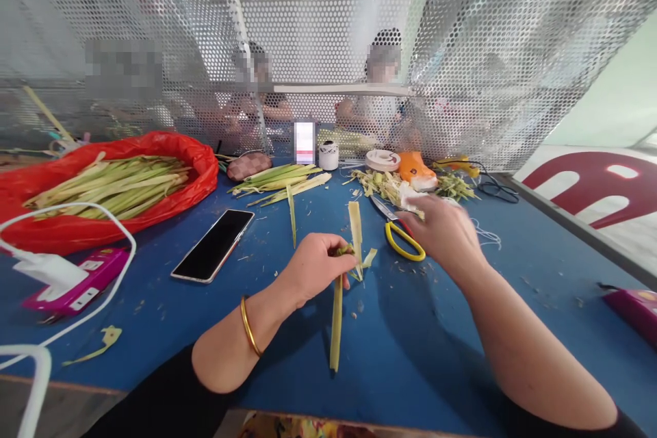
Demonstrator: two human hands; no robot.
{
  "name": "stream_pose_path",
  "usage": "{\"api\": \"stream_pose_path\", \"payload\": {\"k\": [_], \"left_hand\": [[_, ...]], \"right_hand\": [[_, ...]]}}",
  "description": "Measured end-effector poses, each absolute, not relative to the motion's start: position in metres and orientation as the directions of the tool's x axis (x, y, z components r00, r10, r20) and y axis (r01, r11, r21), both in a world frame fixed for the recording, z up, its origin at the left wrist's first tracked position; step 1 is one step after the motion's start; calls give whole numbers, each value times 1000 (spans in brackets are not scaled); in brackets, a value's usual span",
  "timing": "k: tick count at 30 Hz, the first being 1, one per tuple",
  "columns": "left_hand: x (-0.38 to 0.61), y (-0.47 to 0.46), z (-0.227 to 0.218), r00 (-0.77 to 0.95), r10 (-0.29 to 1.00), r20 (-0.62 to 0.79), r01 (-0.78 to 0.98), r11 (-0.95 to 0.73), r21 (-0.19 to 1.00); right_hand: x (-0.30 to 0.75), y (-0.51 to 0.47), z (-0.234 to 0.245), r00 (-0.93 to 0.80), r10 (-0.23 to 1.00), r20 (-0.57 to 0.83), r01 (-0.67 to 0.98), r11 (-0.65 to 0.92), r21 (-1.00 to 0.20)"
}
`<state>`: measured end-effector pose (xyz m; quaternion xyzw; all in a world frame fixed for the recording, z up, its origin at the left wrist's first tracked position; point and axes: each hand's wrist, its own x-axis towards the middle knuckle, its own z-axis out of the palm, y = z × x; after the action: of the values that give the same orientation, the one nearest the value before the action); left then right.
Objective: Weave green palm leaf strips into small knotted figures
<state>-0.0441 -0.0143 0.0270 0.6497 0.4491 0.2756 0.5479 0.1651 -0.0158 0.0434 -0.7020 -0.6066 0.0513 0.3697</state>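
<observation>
My left hand (315,265) is closed in a pinch on a folded green palm-leaf strip (337,318) whose long end hangs toward me over the blue table (441,349). A shorter end of the strip (355,226) sticks up past my fingers. My right hand (445,233) reaches forward, blurred by motion, just right of the yellow-handled scissors (401,236) and near a pile of leaf trimmings (384,185). Whether it holds anything is unclear.
A red plastic bag (102,219) holds several leaf strips at left. More strips (280,181) lie mid-table. A black phone (213,245), a pink power strip with white charger (76,280), tape roll (382,159), orange tool (415,170) and perforated metal screen (328,48) surround; people sit behind it.
</observation>
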Motion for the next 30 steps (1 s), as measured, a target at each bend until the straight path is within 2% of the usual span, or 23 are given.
{"api": "stream_pose_path", "payload": {"k": [1,3,4,6,9,14,19,25,27,30], "left_hand": [[-44,-14,27,447,885,-133,275,5,962],[-43,-14,27,453,882,-133,262,11,965],[-43,-14,27,452,882,-134,257,14,966],[-43,-14,28,449,885,-124,243,12,970],[-43,-13,28,432,897,-92,200,4,980],[-43,-12,26,413,907,-78,201,-8,980],[-43,-12,25,416,906,-80,238,-24,971],[-43,-13,25,425,903,-66,218,-31,975],[-43,-13,26,432,898,-82,222,-18,975],[-44,-14,29,460,881,-110,218,8,976]], "right_hand": [[160,-18,42,146,960,238,747,50,-663],[146,-23,37,-81,994,68,531,101,-842],[139,-24,34,-136,990,49,449,106,-887],[128,-27,29,-109,992,62,370,98,-924],[123,-27,26,-55,996,68,339,83,-937],[125,-28,27,-101,993,65,328,95,-940],[123,-29,29,-37,998,60,406,70,-911],[122,-29,30,-95,994,57,469,95,-878],[123,-30,30,-124,992,34,427,85,-900],[125,-29,30,-193,979,-71,280,-14,-960]]}}
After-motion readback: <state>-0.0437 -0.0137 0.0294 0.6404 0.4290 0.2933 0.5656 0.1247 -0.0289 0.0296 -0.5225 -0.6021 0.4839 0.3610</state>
